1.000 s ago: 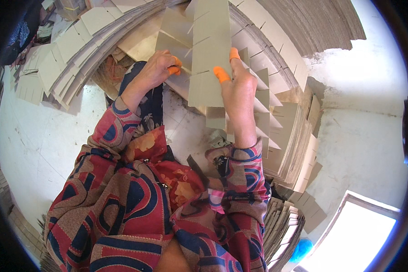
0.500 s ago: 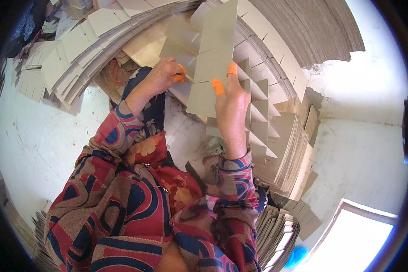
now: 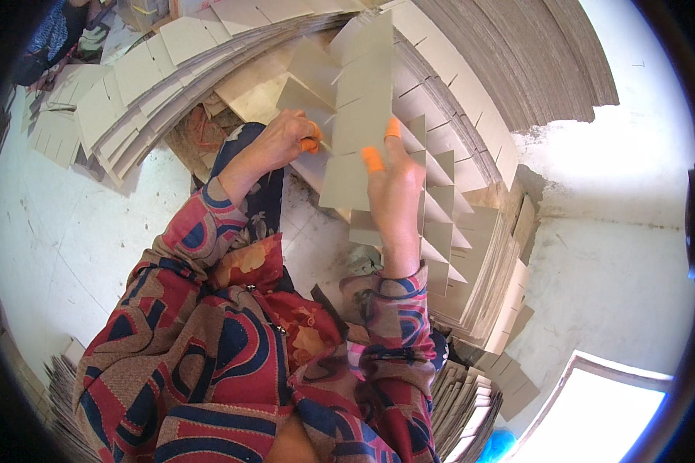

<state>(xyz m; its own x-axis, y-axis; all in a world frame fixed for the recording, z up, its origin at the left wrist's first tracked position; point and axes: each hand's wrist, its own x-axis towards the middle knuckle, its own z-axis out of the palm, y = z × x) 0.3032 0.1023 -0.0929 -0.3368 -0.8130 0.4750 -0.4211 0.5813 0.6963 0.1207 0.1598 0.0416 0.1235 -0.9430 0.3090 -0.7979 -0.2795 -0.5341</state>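
Observation:
A long grey-beige cardboard strip [image 3: 357,108] with cut slits stands tilted in front of me. My right hand [image 3: 396,204] grips its right edge, with orange finger covers on the thumb and forefinger. On the strip's left side, my left hand [image 3: 284,140] is closed in a pinch at the edge of a cardboard cross piece [image 3: 305,99], also with orange fingertip covers; its exact hold is partly hidden. Behind and right of the strip spreads a partition grid [image 3: 439,202] of interlocked cardboard pieces. The strip hides part of this grid.
Slotted cardboard sheets lie fanned in a long stack [image 3: 143,65] at the far left. More stacks stand at the far right [image 3: 517,62] and beside the grid [image 3: 486,262]. A white wall [image 3: 610,255] rises on the right. Upright cardboard pieces [image 3: 459,405] are near my right side.
The whole view has shifted slightly, so hands and cardboard appear a little lower. Both hands keep nearly the same places on the cardboard.

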